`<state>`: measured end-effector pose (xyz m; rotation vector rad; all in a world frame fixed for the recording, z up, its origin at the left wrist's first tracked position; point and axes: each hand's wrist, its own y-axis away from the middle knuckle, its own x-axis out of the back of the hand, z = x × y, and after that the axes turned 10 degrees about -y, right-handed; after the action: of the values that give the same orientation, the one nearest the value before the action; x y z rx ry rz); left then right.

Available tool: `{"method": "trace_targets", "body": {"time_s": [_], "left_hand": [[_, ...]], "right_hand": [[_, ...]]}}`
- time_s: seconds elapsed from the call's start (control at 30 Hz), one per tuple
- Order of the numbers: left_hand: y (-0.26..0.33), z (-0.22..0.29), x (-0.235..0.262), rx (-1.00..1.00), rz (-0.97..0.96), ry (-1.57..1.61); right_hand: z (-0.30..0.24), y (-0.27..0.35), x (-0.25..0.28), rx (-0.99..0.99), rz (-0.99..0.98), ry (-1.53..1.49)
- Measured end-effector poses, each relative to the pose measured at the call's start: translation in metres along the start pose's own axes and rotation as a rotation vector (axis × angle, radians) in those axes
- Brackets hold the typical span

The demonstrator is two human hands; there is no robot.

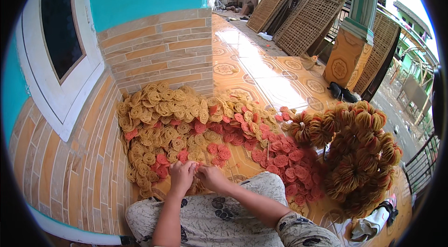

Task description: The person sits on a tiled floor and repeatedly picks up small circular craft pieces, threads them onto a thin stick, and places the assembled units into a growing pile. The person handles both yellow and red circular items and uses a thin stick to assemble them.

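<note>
My left hand and my right hand are close together above my lap, fingers pinched inward and almost touching. A bit of pink shows at the fingertips, but I cannot make out what they hold. Just beyond them lies a big heap of yellow, round, lacy crackers made of thin coiled strands. Pink crackers of the same kind spread to the right of the heap, and a few more pink ones lie near my fingers. Farther right stand thick clusters of yellow and pink crackers, packed together in round bunches.
My patterned trousers fill the near edge. A stone-clad wall borders the left side. Patterned tiles run back to leaning woven racks. A pillar stands back right; a pale cloth lies near right.
</note>
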<state>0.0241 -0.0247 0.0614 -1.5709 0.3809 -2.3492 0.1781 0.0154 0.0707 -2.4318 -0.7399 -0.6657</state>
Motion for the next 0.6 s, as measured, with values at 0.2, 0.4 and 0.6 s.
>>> {"method": "trace_targets", "body": {"time_s": [0.2, 0.4, 0.6], "left_hand": [[0.002, 0.025, 0.017, -0.107, 0.089, -0.111], [-0.002, 0.033, 0.025, -0.118, 0.125, -0.183], [0.002, 0.033, 0.02, -0.151, -0.117, -0.257]], "right_hand": [[0.022, -0.006, 0.021, -0.62, -0.076, -0.913], [0.021, -0.008, 0.011, -0.338, 0.152, -0.903], [0.032, -0.008, 0.004, -0.363, 0.156, -0.65]]}}
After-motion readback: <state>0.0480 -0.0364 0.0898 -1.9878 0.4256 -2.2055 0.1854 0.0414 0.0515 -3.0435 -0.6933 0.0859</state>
